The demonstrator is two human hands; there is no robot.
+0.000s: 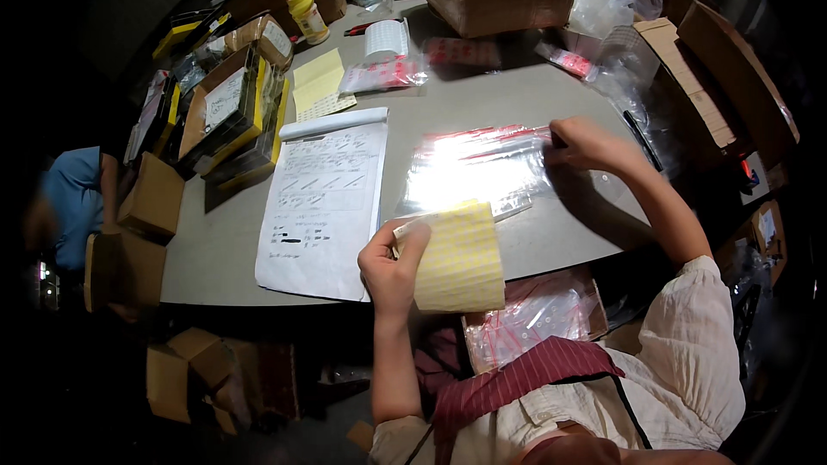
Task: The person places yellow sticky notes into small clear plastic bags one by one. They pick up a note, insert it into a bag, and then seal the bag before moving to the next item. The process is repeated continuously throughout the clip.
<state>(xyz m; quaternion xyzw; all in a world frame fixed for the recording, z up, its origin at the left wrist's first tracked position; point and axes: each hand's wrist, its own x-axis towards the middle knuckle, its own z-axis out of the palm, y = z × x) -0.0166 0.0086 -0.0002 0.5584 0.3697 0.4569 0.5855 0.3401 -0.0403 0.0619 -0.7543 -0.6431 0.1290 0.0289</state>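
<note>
Left hand [392,265] holds yellow sheet [459,263], apparently overhanging near table edge [556,262].

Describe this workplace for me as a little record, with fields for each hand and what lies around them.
Left hand: holds a patterned yellow sheet
Right hand: fingertips at the right edge of clear bags with red strips; grip unclear
Left of the bags: handwritten notepad, lying on the grey table
Far side: yellow bottle with an orange cap; open cardboard box
Lighting: bright glare on the bags, dark surroundings
</note>
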